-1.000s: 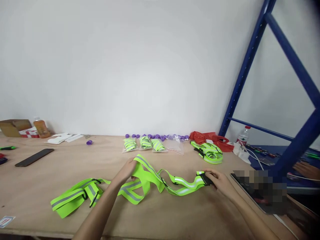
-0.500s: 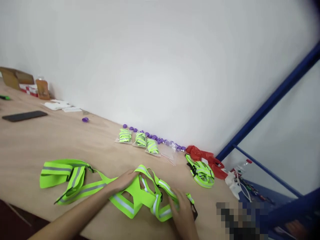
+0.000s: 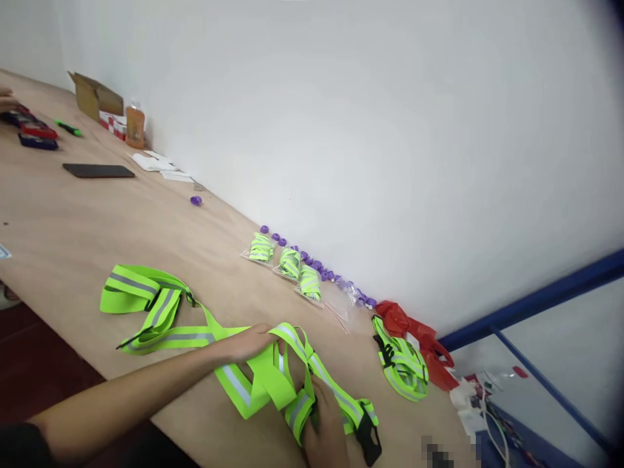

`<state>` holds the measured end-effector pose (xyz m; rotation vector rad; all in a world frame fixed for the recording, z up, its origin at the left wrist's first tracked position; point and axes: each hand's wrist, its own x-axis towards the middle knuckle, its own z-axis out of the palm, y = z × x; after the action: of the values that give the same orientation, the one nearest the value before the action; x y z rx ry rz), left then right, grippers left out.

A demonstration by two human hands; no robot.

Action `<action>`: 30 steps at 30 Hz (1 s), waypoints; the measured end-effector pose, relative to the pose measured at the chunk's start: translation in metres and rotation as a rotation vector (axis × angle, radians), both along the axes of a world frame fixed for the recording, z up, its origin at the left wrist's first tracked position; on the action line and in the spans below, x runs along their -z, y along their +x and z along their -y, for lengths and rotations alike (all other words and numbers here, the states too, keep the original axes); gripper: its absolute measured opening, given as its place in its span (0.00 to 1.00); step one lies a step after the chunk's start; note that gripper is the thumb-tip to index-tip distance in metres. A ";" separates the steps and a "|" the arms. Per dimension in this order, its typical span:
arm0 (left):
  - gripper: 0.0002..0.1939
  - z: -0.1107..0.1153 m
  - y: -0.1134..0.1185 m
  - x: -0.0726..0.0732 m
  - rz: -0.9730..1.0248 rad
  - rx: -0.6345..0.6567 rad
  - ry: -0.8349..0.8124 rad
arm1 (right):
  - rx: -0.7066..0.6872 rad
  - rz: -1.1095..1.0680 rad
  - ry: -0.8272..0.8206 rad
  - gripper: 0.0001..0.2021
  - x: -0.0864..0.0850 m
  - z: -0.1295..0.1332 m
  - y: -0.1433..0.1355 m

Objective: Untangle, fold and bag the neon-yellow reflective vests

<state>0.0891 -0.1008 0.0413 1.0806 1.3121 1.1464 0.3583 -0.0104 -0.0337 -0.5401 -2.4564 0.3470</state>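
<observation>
A neon-green reflective vest [image 3: 270, 383], made of elastic straps with silver stripes, lies spread along the table's near side. My left hand [image 3: 253, 342] is closed on its middle, the fingertips partly hidden behind a strap. Lower right, my right hand [image 3: 326, 422] grips a folded strap and a dark piece that I cannot make out clearly. A black buckle [image 3: 368, 435] hangs from the vest's end, just right of that hand. Looped straps [image 3: 131, 289] of the same vest lie to the left. Farther right is a second, bundled reflective vest [image 3: 402, 364].
Bagged green straps [image 3: 262, 247] and several purple caps [image 3: 316, 265] line the wall. A red plastic bag [image 3: 414, 331] lies by the blue frame [image 3: 536, 292]. Farther left are a black phone-like slab [image 3: 99, 170], an amber bottle [image 3: 135, 125], a cardboard box [image 3: 97, 97] and another person's hand [image 3: 6, 101].
My right hand has moved left from the vest's end and now grips a strap nearer the middle, uncovering the black buckle. The view has tilted and shows more of the table's left.
</observation>
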 end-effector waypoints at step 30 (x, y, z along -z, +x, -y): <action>0.08 -0.061 -0.013 -0.162 -0.736 -0.001 0.526 | 0.038 -0.213 -0.376 0.11 -0.215 -0.064 -0.080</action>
<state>0.0763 -0.0401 0.2032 2.0226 1.5885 1.1698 0.2785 0.0540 0.1809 -0.6657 -2.1812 0.8175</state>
